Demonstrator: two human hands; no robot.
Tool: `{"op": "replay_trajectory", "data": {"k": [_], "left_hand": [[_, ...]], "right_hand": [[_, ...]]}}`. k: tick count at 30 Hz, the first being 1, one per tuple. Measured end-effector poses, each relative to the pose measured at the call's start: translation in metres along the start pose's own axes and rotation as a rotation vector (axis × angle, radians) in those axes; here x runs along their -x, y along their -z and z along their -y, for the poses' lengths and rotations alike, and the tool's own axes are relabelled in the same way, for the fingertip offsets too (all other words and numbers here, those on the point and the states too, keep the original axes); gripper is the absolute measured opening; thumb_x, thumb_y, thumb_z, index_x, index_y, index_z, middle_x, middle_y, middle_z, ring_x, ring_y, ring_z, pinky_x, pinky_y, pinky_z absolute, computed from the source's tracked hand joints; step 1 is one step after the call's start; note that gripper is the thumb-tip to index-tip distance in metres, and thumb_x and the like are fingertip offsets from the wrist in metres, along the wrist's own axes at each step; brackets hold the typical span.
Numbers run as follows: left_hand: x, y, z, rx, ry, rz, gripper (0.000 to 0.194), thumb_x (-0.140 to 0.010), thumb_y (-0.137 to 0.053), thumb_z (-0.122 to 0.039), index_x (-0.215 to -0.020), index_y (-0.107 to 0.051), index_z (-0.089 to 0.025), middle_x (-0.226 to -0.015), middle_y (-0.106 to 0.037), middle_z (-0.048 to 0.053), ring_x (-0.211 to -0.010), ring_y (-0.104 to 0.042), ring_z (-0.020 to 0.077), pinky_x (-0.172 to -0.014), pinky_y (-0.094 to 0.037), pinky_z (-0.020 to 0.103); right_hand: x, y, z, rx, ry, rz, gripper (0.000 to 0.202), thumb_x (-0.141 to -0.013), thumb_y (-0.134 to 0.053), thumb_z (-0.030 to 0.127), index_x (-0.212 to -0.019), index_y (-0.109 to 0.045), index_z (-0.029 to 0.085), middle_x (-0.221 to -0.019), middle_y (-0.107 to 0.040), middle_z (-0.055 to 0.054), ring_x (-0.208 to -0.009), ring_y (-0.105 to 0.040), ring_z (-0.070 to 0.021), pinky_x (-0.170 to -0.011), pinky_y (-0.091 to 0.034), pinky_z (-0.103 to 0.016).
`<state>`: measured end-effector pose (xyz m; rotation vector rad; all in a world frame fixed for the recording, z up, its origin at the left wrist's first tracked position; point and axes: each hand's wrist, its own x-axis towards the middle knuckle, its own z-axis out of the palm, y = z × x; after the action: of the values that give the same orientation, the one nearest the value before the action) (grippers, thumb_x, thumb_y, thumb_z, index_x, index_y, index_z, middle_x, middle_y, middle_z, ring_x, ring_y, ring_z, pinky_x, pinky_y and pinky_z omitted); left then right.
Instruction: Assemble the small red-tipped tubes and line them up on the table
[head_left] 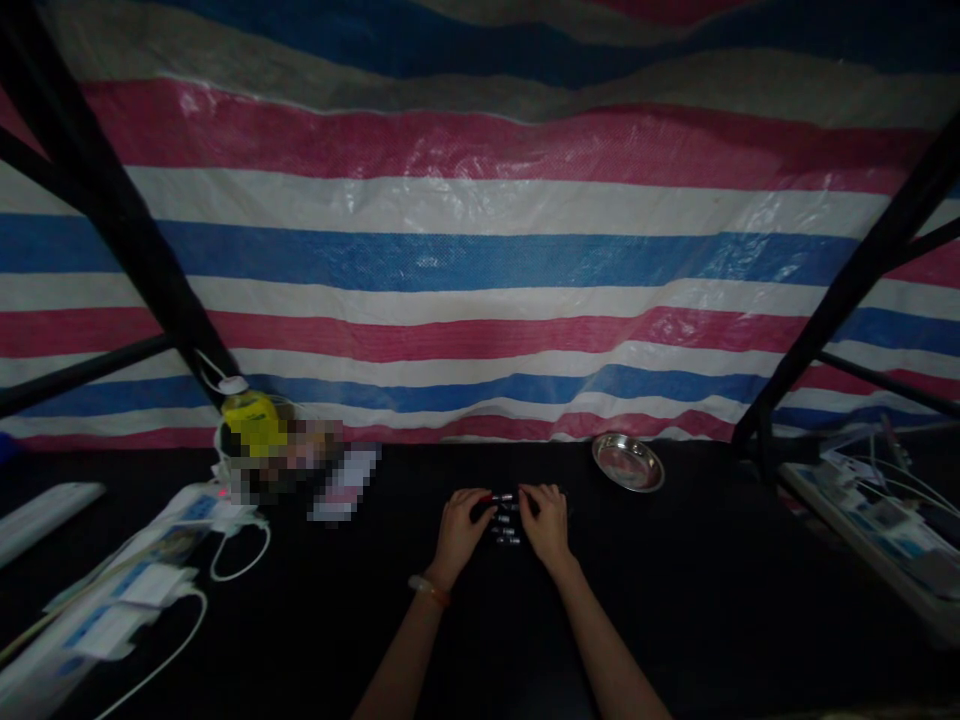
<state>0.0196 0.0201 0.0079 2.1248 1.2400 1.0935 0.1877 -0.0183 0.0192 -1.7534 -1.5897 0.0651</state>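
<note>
Fingers and thumb of my left hand [460,528] are pinched on the left end of a small dark battery [501,497] with a reddish end, which lies crosswise between the hands. My right hand [547,522] is close by, its thumb and index finger pressed together near the other end. Whether they hold anything is too small to make out. Below that battery, several more dark batteries [508,532] with pale lettering lie in a column on the black table [495,640]. My left wrist wears a bracelet [429,589].
A shiny round metal dish [628,463] stands back right. Power strips [135,600] with white plugs and cables run along the left. A yellow-labelled bottle [255,423] stands back left. More cables and a board [885,520] lie right. Striped sheeting [480,260] hangs behind.
</note>
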Motion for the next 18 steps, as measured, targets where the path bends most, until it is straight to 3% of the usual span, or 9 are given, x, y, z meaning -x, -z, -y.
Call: {"op": "replay_trajectory", "data": {"k": [11,18], "left_hand": [[-0.0006,0.0013,-0.0002,-0.03,0.011,-0.039,0.018,-0.08,-0.056,-0.032,-0.09,-0.068,-0.023,-0.095,-0.067,0.006,-0.094,-0.057,0.0232,-0.086,-0.044,0.041],[0.0004,0.0031,-0.0027,-0.042,0.003,-0.051,0.018,-0.08,-0.055,-0.032,-0.089,-0.069,-0.025,-0.095,-0.066,0.005,-0.095,-0.057,0.0223,-0.086,-0.044,0.041]], "right_hand": [[-0.0014,0.0059,0.0019,0.073,-0.061,0.069,0.025,-0.083,-0.046,0.022,-0.093,-0.069,0.023,-0.088,-0.066,-0.005,-0.089,-0.052,-0.0204,-0.078,-0.033,-0.03],[-0.0014,0.0035,-0.0046,0.188,-0.158,0.03,0.025,-0.082,-0.046,0.022,-0.089,-0.07,0.022,-0.088,-0.065,-0.007,-0.089,-0.051,-0.0233,-0.076,-0.032,-0.033]]}}
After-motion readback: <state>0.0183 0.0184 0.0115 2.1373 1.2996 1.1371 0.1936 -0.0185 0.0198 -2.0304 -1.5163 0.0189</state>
